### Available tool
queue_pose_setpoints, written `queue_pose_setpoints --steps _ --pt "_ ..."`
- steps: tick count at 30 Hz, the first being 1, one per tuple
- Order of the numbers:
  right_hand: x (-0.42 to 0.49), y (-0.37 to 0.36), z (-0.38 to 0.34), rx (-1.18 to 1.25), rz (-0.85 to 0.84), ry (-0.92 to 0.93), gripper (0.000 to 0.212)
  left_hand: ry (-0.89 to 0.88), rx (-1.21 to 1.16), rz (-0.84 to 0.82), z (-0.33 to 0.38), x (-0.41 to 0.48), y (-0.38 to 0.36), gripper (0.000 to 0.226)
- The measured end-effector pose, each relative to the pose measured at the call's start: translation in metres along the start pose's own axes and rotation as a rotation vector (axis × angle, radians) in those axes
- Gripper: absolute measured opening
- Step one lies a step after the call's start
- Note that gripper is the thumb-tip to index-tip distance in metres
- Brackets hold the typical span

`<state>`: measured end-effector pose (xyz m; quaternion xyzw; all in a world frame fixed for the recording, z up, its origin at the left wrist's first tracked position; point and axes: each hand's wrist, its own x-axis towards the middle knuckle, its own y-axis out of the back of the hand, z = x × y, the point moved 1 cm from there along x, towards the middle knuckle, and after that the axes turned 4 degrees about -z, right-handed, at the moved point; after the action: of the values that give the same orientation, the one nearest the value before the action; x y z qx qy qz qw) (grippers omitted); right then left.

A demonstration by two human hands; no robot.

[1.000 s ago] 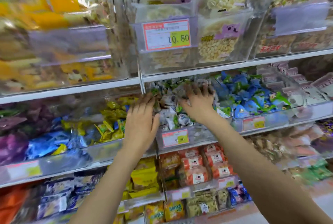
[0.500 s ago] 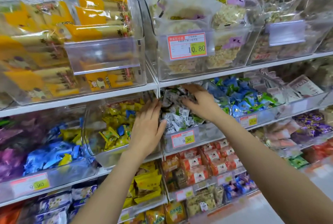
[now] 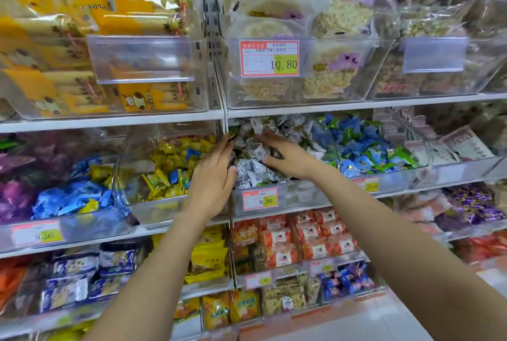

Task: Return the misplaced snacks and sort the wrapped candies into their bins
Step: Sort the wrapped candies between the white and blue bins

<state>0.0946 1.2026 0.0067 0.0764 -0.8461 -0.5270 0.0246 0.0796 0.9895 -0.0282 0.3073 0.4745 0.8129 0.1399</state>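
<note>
Head view: left hand [image 3: 212, 177], right hand [image 3: 289, 158], fingers straight, at white-green candies [image 3: 253, 173].

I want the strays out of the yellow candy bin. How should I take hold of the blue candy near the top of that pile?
Probably pinch the blue candy across its upper wrapper edge: it lies on top of the yellow candies, not buried. Come from the front and above, over the clear bin front wall; the left hand is nearest.

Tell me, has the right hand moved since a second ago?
Yes. The right hand has come slightly forward and left, nearer the 9.90 price tag.
</note>
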Motion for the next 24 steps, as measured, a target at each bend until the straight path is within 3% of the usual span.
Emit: queue_pose_setpoints --steps 4,5,7,10,14,19,24 --pt "-0.027 0.036 -0.001 -0.029 0.26 0.036 0.037 -0.006 -0.012 -0.002 -0.002 0.0 -0.001 0.057" --pt "-0.036 0.038 -0.007 0.008 0.261 0.073 0.03 -0.013 -0.016 0.007 -0.002 -0.001 -0.002 0.057" --pt "-0.046 0.03 -0.022 0.09 0.081 0.13 0.024 -0.024 -0.016 0.026 -0.001 -0.002 -0.002 0.053" --pt "-0.033 0.002 -0.028 -0.101 -0.135 0.095 0.027 -0.042 -0.018 0.049 0.0 -0.004 -0.001 0.049" --pt "-0.003 -0.008 -0.015 -0.292 -0.088 -0.008 0.027 -0.061 0.004 0.044 -0.001 -0.006 0.0 0.051" --pt "0.027 0.007 -0.014 -0.184 -0.058 -0.073 0.04 -0.088 0.013 0.034 -0.004 -0.005 -0.001 0.054" --pt "0.04 0.026 -0.008 -0.119 -0.036 -0.155 0.038 -0.091 0.004 0.041 -0.007 -0.005 -0.002 0.05"
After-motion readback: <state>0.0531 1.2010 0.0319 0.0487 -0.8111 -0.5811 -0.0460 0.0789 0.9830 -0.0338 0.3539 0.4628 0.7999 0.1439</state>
